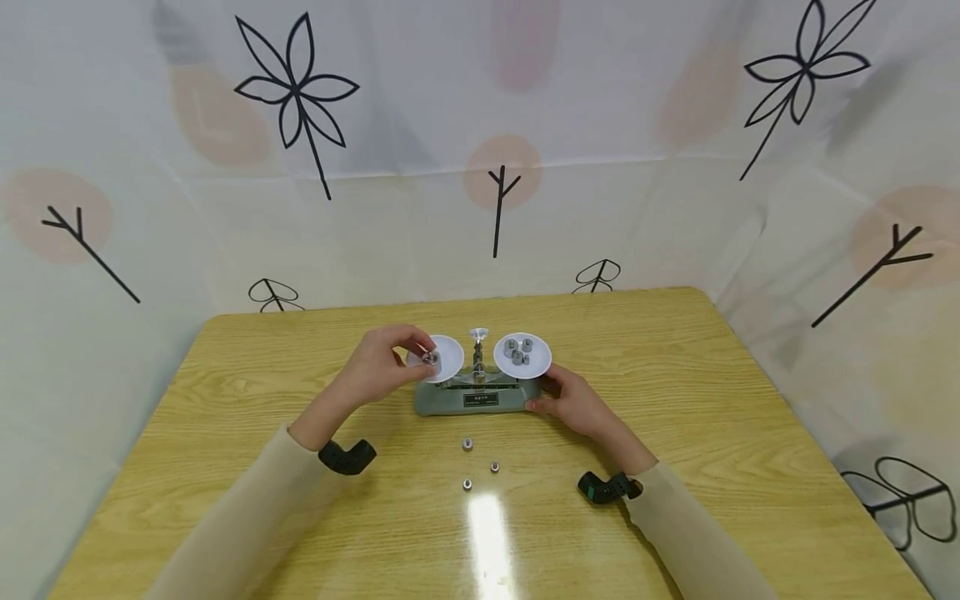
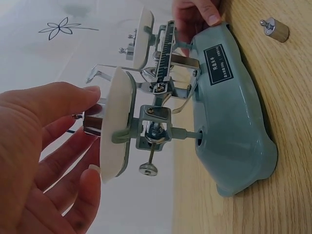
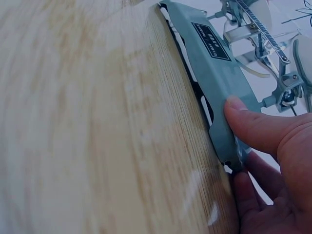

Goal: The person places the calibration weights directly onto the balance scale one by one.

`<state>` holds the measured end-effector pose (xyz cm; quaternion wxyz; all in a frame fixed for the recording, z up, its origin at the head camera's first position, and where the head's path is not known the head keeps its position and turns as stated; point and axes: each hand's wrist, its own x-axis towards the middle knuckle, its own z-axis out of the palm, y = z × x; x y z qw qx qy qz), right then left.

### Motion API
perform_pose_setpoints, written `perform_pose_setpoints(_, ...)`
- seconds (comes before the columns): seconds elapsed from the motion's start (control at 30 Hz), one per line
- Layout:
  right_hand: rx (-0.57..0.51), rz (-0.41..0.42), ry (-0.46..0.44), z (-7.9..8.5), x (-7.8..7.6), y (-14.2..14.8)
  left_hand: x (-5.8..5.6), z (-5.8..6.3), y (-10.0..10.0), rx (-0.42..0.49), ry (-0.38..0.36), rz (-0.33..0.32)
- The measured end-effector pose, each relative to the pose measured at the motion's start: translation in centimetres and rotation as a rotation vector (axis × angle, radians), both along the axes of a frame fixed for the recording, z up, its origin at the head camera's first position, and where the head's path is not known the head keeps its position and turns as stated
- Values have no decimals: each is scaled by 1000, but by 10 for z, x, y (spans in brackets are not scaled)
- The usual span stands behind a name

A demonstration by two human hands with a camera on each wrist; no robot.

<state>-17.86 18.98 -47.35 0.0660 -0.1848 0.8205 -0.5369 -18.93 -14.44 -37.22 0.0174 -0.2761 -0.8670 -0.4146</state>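
A green balance scale point(image 1: 477, 400) with two white pans stands on the wooden table. Over its left pan point(image 1: 450, 354), my left hand point(image 1: 382, 362) pinches a silver metal weight point(image 2: 92, 119) between thumb and fingers, right at the pan's surface. My right hand point(image 1: 573, 402) grips the right end of the scale's base point(image 3: 222, 83), its thumb on the front face and its fingers behind. Several silver weights point(image 1: 517, 357) stand on the right pan point(image 1: 542, 361).
Three loose weights stand on the table in front of the scale, the largest weight point(image 1: 468, 444) nearest the base. A patterned cloth point(image 1: 420, 233) hangs behind the table point(image 1: 337, 517). Both wrists carry black camera mounts.
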Motion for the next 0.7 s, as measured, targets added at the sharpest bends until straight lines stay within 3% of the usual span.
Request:
perform_pose_setpoints(0.1, 2, -1, 6, 3, 2, -2, 0, -2, -1, 4, -1, 3)
perform_pose_setpoints(0.33, 10, 11, 12, 33, 16, -9, 2, -4, -5, 21, 8, 27)
perform_pose_setpoints(0.7, 12, 0, -3, 33, 18, -9, 15, -1, -15, 28, -6, 79)
